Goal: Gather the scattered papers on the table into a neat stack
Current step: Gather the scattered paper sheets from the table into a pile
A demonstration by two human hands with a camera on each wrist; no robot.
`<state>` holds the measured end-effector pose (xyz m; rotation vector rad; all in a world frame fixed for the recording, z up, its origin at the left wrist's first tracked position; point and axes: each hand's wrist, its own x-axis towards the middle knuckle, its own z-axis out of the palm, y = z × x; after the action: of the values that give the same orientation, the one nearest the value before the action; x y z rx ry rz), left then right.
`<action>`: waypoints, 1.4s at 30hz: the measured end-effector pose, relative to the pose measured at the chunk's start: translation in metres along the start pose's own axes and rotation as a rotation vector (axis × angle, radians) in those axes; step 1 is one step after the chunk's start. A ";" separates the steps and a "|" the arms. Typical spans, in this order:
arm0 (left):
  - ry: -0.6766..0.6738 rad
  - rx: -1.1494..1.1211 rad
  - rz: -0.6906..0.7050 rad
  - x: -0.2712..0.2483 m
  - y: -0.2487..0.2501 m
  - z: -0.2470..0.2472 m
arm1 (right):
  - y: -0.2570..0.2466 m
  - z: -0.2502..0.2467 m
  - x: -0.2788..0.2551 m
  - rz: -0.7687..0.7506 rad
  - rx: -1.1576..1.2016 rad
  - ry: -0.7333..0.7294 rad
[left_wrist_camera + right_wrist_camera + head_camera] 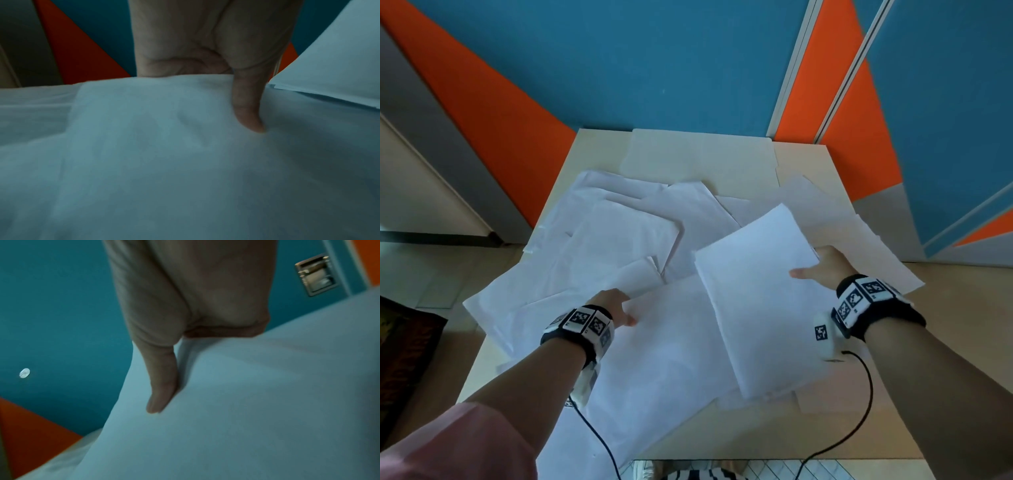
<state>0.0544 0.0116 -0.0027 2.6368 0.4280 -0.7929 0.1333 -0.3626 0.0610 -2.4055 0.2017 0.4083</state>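
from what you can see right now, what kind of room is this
Probably an office or classroom-type room, though I can't be sure. A light table is strewn with loose white papers, a manila folder lies at its far edge, and blue-and-orange wall panels stand behind.

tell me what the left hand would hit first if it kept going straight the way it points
Probably the loose overlapping sheets just beyond its fingers. The left hand, pinching a sheet, points away from the person across the table. Depth is unclear; it might skim over them.
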 end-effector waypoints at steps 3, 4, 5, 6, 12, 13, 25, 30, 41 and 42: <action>0.074 -0.080 0.026 -0.001 -0.001 -0.017 | 0.003 -0.005 -0.007 0.064 0.252 -0.001; 0.114 -0.120 0.029 -0.003 0.000 -0.025 | 0.002 -0.005 -0.011 0.078 0.328 0.001; 0.159 -0.175 0.038 -0.005 0.000 -0.033 | 0.002 -0.004 -0.013 0.087 0.404 -0.003; 0.201 -0.247 0.051 -0.006 0.001 -0.040 | 0.001 -0.003 -0.016 0.098 0.480 -0.019; 0.240 -0.583 0.129 -0.020 0.003 -0.064 | -0.010 0.027 -0.032 0.155 0.740 -0.225; 0.223 -0.635 0.135 -0.023 0.003 -0.066 | -0.008 0.035 -0.032 0.165 0.785 -0.263; 0.219 -0.979 0.196 -0.045 -0.030 -0.104 | -0.030 0.101 -0.034 0.198 0.922 -0.308; 0.051 -1.154 0.240 -0.046 -0.025 -0.099 | -0.061 0.103 -0.033 0.079 0.985 -0.352; -0.087 -1.310 0.103 -0.046 -0.003 -0.085 | -0.107 0.106 -0.034 -0.052 0.867 -0.239; -0.115 -1.315 0.104 -0.045 -0.005 -0.082 | -0.105 0.104 -0.033 -0.051 0.866 -0.194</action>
<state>0.0550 0.0418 0.0860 1.3638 0.5194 -0.3740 0.1043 -0.2137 0.0610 -1.5106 0.1798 0.4163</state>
